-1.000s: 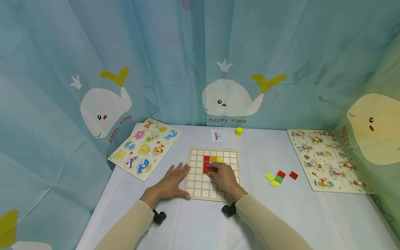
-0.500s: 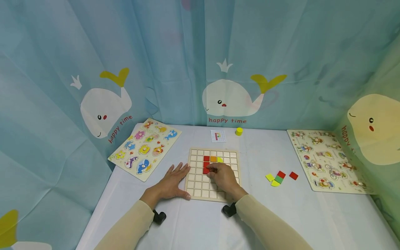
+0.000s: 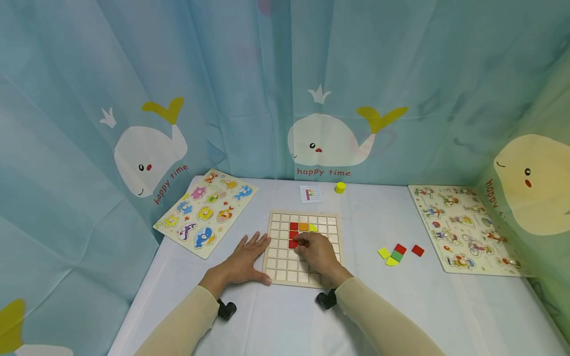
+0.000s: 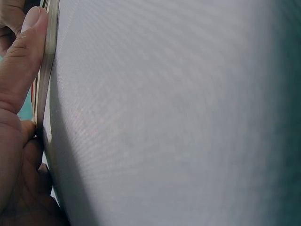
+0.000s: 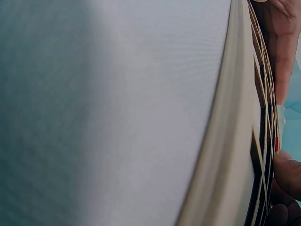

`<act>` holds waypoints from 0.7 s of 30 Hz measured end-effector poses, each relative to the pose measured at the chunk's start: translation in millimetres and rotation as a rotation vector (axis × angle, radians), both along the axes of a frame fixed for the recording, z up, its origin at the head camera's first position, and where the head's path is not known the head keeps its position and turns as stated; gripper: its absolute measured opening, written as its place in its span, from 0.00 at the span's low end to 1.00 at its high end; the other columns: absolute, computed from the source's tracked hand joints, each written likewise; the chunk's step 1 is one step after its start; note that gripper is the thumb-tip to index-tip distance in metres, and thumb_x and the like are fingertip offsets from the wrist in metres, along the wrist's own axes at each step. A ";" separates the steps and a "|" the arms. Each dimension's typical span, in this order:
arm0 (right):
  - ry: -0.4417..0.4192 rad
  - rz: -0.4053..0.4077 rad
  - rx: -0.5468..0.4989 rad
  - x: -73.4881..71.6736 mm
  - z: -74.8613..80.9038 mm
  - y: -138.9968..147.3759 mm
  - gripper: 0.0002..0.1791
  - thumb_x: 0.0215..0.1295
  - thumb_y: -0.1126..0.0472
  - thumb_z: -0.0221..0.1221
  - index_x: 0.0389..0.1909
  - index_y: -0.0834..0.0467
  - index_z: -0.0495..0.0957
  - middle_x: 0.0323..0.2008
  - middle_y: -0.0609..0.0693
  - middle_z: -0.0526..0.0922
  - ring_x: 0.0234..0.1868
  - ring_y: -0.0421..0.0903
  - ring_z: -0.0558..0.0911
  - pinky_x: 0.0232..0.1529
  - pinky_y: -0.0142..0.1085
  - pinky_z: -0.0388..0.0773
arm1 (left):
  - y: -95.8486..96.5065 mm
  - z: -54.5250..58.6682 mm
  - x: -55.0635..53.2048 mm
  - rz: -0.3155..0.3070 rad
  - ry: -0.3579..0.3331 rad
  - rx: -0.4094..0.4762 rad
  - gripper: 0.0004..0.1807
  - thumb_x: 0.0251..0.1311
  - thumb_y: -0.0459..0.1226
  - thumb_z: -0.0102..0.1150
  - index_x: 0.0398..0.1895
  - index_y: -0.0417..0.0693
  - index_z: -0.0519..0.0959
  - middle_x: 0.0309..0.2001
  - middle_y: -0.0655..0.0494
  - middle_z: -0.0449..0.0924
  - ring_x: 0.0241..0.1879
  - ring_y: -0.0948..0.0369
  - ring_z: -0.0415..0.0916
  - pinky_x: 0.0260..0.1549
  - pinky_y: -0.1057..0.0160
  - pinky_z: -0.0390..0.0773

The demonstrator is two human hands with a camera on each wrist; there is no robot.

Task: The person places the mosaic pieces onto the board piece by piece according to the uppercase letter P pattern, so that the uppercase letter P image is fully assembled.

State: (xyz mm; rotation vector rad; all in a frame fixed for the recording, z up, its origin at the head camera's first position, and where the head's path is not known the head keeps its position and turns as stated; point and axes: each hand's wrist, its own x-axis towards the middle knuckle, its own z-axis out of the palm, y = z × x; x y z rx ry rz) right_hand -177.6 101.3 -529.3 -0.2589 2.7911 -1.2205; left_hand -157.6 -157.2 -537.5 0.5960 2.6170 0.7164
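Observation:
A wooden grid board [image 3: 281, 262] lies on the table in front of the person. In its upper rows sit an orange square tile [image 3: 304, 227], a yellow quarter-round tile [image 3: 313, 228] and a column of red square tiles [image 3: 294, 226]. The right hand [image 3: 320, 252] reaches over the board, thumb and fingertips bent together at the lowest red tile [image 3: 293, 244], pinching its edge. In the right wrist view a fingertip meets a bit of red [image 5: 276, 144]. The left hand [image 3: 242, 259] is spread flat along the board's left side, its thumb [image 4: 29, 52] against the frame.
Right of the board lie loose tiles: red [image 3: 417, 250], green [image 3: 397, 255] and yellow [image 3: 384, 253]. Behind it are a small pattern card [image 3: 310, 194] and a yellow cylinder [image 3: 340, 188]. Picture puzzle boards stand flat at left [image 3: 205, 212] and right [image 3: 467, 230].

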 end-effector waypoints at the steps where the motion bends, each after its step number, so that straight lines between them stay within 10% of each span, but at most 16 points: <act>1: 0.002 0.002 0.002 0.1 -0.1 0.0 0.13 0.64 0.66 0.72 0.49 0.58 0.89 0.36 0.46 0.87 0.35 0.41 0.79 0.37 0.35 0.80 | 0.0 -0.2 0.2 0.001 0.000 0.003 0.68 0.48 0.62 0.79 0.87 0.53 0.50 0.87 0.58 0.44 0.87 0.56 0.33 0.85 0.49 0.32; 21: -0.020 -0.033 -0.107 0.6 -0.5 3.6 0.13 0.65 0.65 0.71 0.50 0.55 0.89 0.38 0.47 0.86 0.38 0.44 0.80 0.42 0.36 0.80 | 0.2 0.3 -0.4 -0.001 0.007 0.023 0.67 0.48 0.61 0.80 0.86 0.51 0.52 0.87 0.56 0.45 0.87 0.54 0.34 0.85 0.47 0.32</act>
